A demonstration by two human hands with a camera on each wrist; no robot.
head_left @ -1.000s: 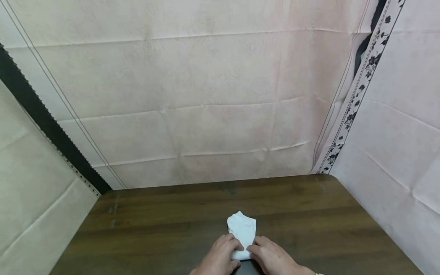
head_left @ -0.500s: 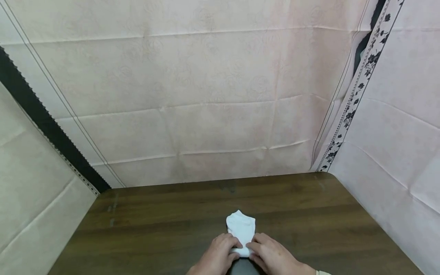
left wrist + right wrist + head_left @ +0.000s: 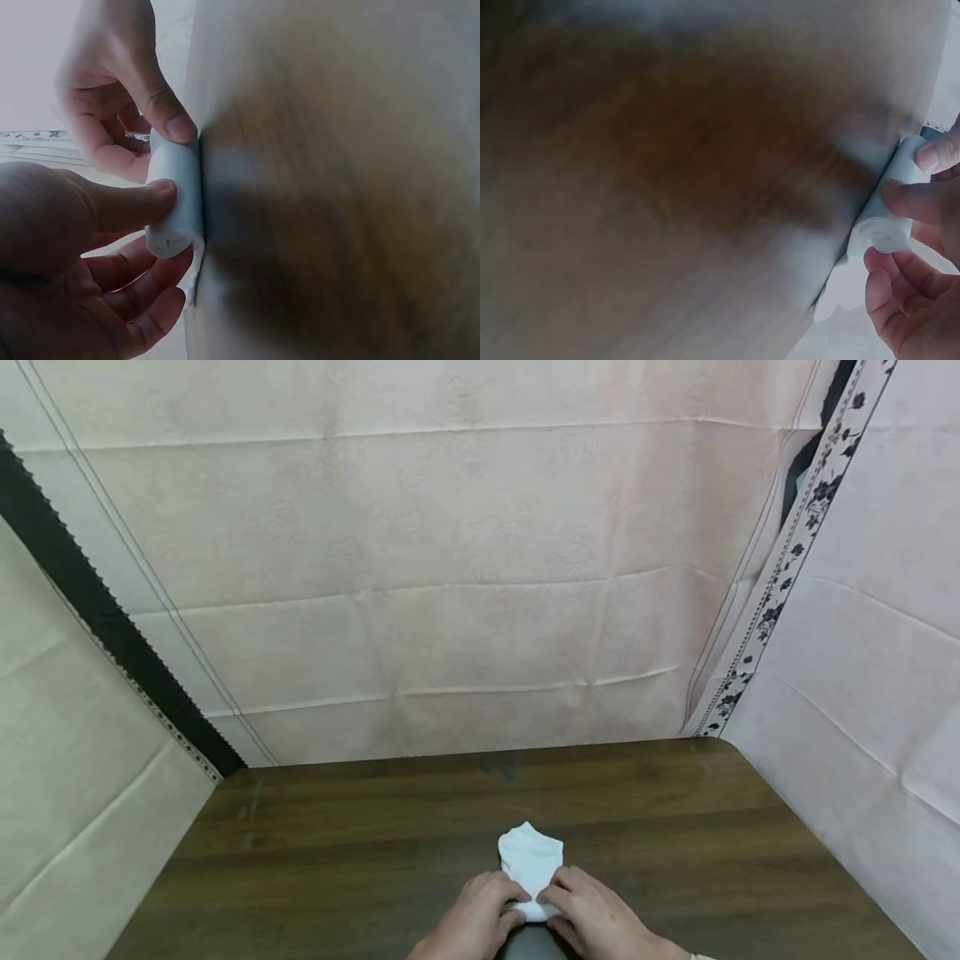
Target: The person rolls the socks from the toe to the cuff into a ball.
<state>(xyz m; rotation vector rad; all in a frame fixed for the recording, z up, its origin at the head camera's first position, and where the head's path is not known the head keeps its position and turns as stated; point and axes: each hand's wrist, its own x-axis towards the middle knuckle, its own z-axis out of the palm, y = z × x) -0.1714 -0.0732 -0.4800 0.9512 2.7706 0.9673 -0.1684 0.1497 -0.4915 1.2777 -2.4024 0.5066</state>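
A small white sock (image 3: 531,858) lies flat on the dark wooden table (image 3: 337,827), toe end pointing away from me. Its near end is rolled into a tight tube (image 3: 177,201). My left hand (image 3: 491,906) pinches the left end of the roll, thumb on top and fingers curled under it. My right hand (image 3: 570,906) pinches the right end the same way. In the right wrist view the roll (image 3: 891,221) shows its open spiral end between the fingers of my right hand (image 3: 900,247). The table in both wrist views is blurred.
Pale pink cloth panels (image 3: 465,568) wall in the table at the back and on both sides. A black strip (image 3: 90,602) runs down the left seam and a flowered band (image 3: 780,585) down the right one. Bare wood surrounds the sock.
Both hands have stayed on the sock's near end. The roll has crept slightly farther up the sock, so a little less flat sock shows beyond the fingers.
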